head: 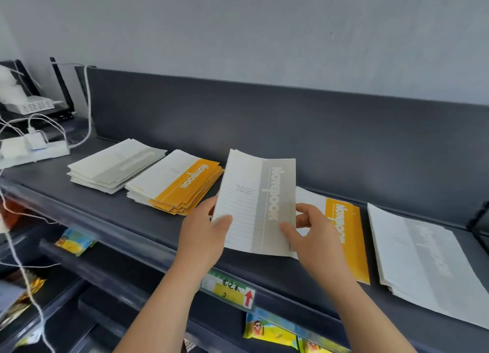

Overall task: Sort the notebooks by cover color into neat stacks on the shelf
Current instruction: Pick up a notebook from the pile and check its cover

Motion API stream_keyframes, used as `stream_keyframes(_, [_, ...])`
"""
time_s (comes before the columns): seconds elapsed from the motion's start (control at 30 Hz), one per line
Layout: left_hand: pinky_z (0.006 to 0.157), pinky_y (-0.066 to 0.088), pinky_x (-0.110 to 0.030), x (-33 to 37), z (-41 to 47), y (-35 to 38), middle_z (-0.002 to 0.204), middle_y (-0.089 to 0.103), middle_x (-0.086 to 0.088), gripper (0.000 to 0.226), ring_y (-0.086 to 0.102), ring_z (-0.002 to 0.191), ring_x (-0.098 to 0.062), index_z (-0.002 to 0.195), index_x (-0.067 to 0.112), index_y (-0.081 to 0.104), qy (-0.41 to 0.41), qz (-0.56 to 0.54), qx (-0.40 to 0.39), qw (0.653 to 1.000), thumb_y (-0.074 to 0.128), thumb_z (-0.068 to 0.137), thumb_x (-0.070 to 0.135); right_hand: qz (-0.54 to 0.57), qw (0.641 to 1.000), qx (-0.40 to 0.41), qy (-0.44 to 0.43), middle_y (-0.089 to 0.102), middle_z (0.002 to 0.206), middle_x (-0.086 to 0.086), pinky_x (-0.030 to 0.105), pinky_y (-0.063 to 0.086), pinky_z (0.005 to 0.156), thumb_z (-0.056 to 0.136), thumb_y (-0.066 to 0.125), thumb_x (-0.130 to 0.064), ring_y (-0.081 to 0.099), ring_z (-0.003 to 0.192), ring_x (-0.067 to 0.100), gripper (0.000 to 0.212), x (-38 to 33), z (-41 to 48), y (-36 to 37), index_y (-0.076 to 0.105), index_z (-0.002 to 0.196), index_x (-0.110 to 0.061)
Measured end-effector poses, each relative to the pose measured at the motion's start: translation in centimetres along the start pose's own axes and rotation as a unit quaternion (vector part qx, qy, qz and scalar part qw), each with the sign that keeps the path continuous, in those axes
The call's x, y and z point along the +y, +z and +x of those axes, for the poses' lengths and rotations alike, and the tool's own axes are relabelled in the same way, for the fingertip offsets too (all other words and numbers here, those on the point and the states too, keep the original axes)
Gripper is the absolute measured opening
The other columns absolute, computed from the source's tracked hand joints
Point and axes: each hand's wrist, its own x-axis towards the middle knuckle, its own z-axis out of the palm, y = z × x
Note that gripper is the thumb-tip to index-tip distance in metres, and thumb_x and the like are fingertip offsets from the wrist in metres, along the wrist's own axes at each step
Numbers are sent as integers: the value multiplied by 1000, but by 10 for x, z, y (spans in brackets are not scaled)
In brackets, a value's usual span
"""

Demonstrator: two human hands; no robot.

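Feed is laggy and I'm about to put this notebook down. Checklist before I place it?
1. Grip: left hand and right hand both hold the grey notebook: ok.
2. Cover colour readable, grey band: ok.
3. Matching target: left grey stack and right grey stack both uncovered: ok.
4. Spot right behind it is the right orange stack, wrong colour: not ok.
5. Neatness: left orange stack edges fanned: not ok.
6. Single notebook in hand: cannot tell.

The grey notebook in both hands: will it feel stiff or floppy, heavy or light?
Probably floppy: the grey notebook is thin and its lower edge bows between the left hand and right hand. Likely light: both hands only pinch its edges. Covers may slide: the orange stack has fanned out.
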Motion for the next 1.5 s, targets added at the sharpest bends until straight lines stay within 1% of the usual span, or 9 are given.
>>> stream_keyframes(0.37, [60, 43, -8, -83, 68, -104, 96, 65, 19, 23, 61, 87, 1, 107, 26, 64, -20, -8, 54, 998, 57, 89, 12, -14, 999, -6, -30, 57, 89, -14, 8, 43, 51, 89, 61, -27, 54, 76, -2, 36, -75, 38, 129, 49, 123, -24])
stream_keyframes(0.5, [63, 41, -10, -117, 107, -160, 96, 62, 19, 24, 58, 86, 2, 111, 23, 60, -11, 13, 51, 999, 58, 90, 13, -17, 1000, -4, -22, 55, 87, -19, 17, 51, 64, 88, 62, -29, 56, 77, 2, 37, -110, 55, 196, 50, 123, -24])
stream_keyframes(0.63, [61, 37, -8, -148, 144, -206, 102, 60, 14, 25, 54, 84, 0, 116, 20, 58, -3, 48, 45, 998, 57, 92, 15, -26, 1000, 2, -16, 56, 92, -12, 13, 43, 58, 89, 61, -29, 55, 79, 5, 43, -142, 70, 250, 47, 128, -22])
stream_keyframes(0.73, [60, 35, -8, -165, 173, -235, 101, 60, 14, 22, 52, 83, 1, 111, 24, 59, 8, 68, 32, 997, 57, 92, 15, -58, 998, 7, -15, 58, 96, -9, 24, 48, 68, 88, 60, -31, 56, 87, 12, 42, -164, 84, 284, 49, 126, -19])
stream_keyframes(0.87, [67, 41, -24, -187, 204, -261, 99, 61, 9, 18, 56, 88, -12, 105, 27, 59, 1, 103, 21, 994, 56, 90, 17, -159, 987, 14, -31, 63, 94, -3, 37, 49, 84, 87, 59, -36, 57, 88, 18, 32, -182, 102, 319, 56, 112, -17])
stream_keyframes(1.07, [86, 47, -43, -218, 234, -280, 97, 64, 9, 27, 56, 93, -21, 113, 31, 62, -9, 192, 15, 981, 56, 87, 26, -273, 961, -6, -52, 61, 83, -1, 36, 33, 101, 87, 54, -42, 52, 92, 20, 23, -192, 122, 354, 54, 88, -19])
stream_keyframes(1.23, [71, 40, -33, -236, 241, -282, 89, 54, -1, 3, 48, 92, -29, 92, 21, 58, 5, 228, 10, 973, 56, 90, 21, -335, 940, -34, -55, 56, 73, -1, 36, 31, 103, 89, 47, -43, 50, 84, 20, 31, -193, 126, 371, 48, 72, -17])
stream_keyframes(1.37, [81, 36, -26, -242, 241, -280, 121, 46, -3, 27, 32, 99, -16, 119, 15, 56, 28, 261, 23, 965, 55, 93, 20, -330, 941, -29, -71, 51, 80, -4, 36, 33, 103, 90, 48, -43, 44, 83, 16, 28, -191, 125, 372, 56, 80, -19])
stream_keyframes(1.5, [90, 41, -32, -230, 234, -275, 128, 53, -3, 36, 42, 112, -24, 129, 13, 55, 77, 272, 43, 958, 52, 95, 21, -270, 958, 15, -93, 59, 116, -3, 27, 36, 102, 91, 52, -39, 51, 108, 15, 31, -193, 118, 357, 62, 112, -19])
